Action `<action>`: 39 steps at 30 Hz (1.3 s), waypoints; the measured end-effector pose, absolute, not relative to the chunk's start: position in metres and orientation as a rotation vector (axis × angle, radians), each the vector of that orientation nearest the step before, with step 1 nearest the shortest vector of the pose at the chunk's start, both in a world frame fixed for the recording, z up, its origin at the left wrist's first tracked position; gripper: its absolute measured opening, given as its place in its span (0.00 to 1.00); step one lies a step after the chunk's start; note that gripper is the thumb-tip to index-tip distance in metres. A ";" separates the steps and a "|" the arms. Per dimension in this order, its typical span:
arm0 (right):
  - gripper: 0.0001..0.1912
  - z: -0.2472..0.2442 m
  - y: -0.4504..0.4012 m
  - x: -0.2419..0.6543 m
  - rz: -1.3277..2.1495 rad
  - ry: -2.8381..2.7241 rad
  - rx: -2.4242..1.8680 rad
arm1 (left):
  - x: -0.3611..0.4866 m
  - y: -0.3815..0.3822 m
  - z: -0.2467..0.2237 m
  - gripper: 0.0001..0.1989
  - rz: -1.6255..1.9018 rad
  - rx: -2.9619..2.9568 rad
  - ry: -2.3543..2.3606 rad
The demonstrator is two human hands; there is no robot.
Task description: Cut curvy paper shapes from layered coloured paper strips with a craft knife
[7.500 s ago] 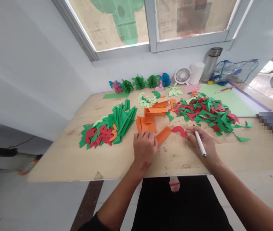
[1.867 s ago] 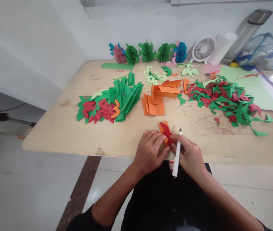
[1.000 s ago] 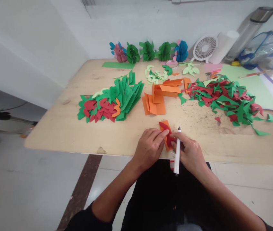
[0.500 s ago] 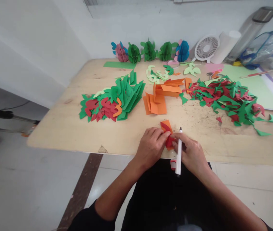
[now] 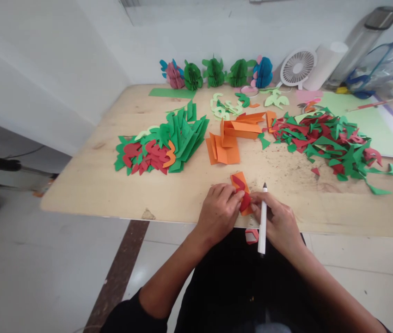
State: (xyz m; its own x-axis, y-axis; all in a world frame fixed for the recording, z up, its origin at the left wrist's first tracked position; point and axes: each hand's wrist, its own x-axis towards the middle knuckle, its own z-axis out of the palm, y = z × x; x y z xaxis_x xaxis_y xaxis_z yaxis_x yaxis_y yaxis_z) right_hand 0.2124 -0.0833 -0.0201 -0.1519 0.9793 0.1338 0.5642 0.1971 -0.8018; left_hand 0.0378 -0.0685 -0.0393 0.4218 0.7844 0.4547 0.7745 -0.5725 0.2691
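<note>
A red paper cutout (image 5: pixel 245 201) lies over an orange paper piece (image 5: pixel 239 177) near the table's front edge. The fingertips of my left hand (image 5: pixel 220 210) press the red cutout against the orange paper from the left. My right hand (image 5: pixel 281 224) is closed around a white pen (image 5: pixel 262 226), its dark tip pointing away from me. The thumb and fingertips of that hand are at the right edge of the red and orange papers.
Green folded papers (image 5: pixel 187 138) and red cutouts (image 5: pixel 155 157) lie at the left, orange folded papers (image 5: pixel 226 148) in the middle, a scrap heap (image 5: pixel 338 143) at the right. A fan (image 5: pixel 298 68) and paper figures (image 5: pixel 215 73) stand along the wall.
My right hand has shifted slightly to the right with the pen, which now stands a little farther from the red cutout. My left hand stays nearly in place.
</note>
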 end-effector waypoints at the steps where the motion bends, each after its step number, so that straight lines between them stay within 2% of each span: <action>1: 0.09 -0.021 -0.083 0.212 0.799 -1.803 -1.443 | 0.038 -0.069 -0.039 0.11 0.854 2.627 1.450; 10: 0.09 -0.023 -0.078 0.214 0.780 -1.757 -1.399 | 0.043 -0.074 -0.041 0.10 0.853 2.642 1.502; 23: 0.11 -0.033 -0.048 0.209 0.461 -2.059 -1.290 | 0.048 -0.079 -0.041 0.12 0.825 2.518 1.593; 39: 0.12 -0.030 -0.034 0.209 0.402 -2.262 -1.156 | 0.049 -0.078 -0.042 0.13 0.872 2.463 1.592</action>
